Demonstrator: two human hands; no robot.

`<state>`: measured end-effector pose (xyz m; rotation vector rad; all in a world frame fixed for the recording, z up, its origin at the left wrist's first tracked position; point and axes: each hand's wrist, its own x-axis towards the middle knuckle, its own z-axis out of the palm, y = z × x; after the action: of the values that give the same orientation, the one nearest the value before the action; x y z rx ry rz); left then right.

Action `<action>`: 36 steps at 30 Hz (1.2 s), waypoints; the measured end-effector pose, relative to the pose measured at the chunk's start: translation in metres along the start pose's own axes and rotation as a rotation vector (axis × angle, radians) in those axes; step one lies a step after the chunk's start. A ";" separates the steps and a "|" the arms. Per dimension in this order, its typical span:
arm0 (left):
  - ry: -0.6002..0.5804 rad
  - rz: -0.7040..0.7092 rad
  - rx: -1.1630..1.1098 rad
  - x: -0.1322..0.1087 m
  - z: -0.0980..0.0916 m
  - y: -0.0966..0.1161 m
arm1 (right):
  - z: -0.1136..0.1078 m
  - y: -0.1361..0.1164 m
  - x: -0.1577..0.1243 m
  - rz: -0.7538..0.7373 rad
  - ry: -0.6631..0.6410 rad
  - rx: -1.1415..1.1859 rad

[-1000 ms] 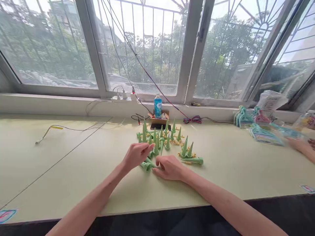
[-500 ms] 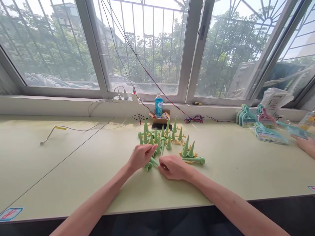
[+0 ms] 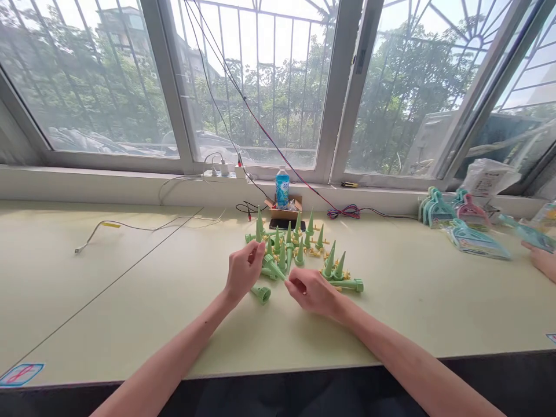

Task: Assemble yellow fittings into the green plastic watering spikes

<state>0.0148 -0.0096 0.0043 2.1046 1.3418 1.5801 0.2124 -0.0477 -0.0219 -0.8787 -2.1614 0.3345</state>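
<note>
1. Nearest me is the pale tabletop (image 3: pixel 269 341), with both of the person's forearms reaching in over its front edge.
2. The right hand (image 3: pixel 313 291) is closed narrow, thumb and fingers pinched on the pointed end of a green spike (image 3: pixel 275 268). That spike slants between the two hands, its wide capped end up and to the left.
3. The left hand (image 3: pixel 244 267) is curled just beside that capped end, fingertips drawn together; from here I cannot tell whether it grips anything.
4. Under the left hand's side lies a loose spike (image 3: pixel 263 295), its hollow end facing right.
5. Just past the hands stands a cluster of upright spikes (image 3: pixel 299 252), points up, with small yellow pieces (image 3: pixel 313 252) scattered among them. Another spike lies flat (image 3: pixel 353 285) at the cluster's right.
6. Off to the right, a co-worker's hand (image 3: pixel 542 259) is near packaged turquoise hangers (image 3: pixel 480 238).
7. Behind the cluster lie a dark flat object (image 3: pixel 281 224), then a small open carton (image 3: pixel 284 214) with a blue bottle (image 3: pixel 282 190).
8. Farthest back, barred greenery shows through the window (image 3: pixel 260 104).
</note>
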 end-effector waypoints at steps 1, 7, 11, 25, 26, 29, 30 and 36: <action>0.005 -0.009 -0.005 0.000 0.000 0.001 | 0.000 0.001 0.000 0.005 0.018 0.009; -0.125 -0.025 -0.151 0.000 0.000 0.004 | 0.001 0.004 0.000 0.015 0.085 0.046; -0.233 -0.071 -0.268 0.000 0.001 0.000 | 0.004 0.005 -0.001 0.037 0.080 0.036; -0.448 -0.246 -0.619 0.002 -0.001 0.009 | 0.010 0.003 0.001 0.097 -0.003 -0.004; -0.458 -0.251 -0.631 0.002 -0.001 0.010 | 0.010 0.003 0.001 0.095 -0.008 -0.005; -0.481 -0.271 -0.644 0.002 -0.003 0.013 | 0.011 0.003 0.001 0.080 -0.021 -0.015; -0.488 -0.275 -0.640 0.002 -0.004 0.014 | 0.011 0.003 0.001 0.073 -0.025 -0.022; -0.504 -0.262 -0.612 0.002 -0.004 0.016 | 0.012 0.004 0.000 0.061 -0.062 -0.051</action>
<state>0.0200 -0.0187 0.0165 1.6953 0.7883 1.0649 0.2054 -0.0444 -0.0313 -0.9764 -2.2115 0.3425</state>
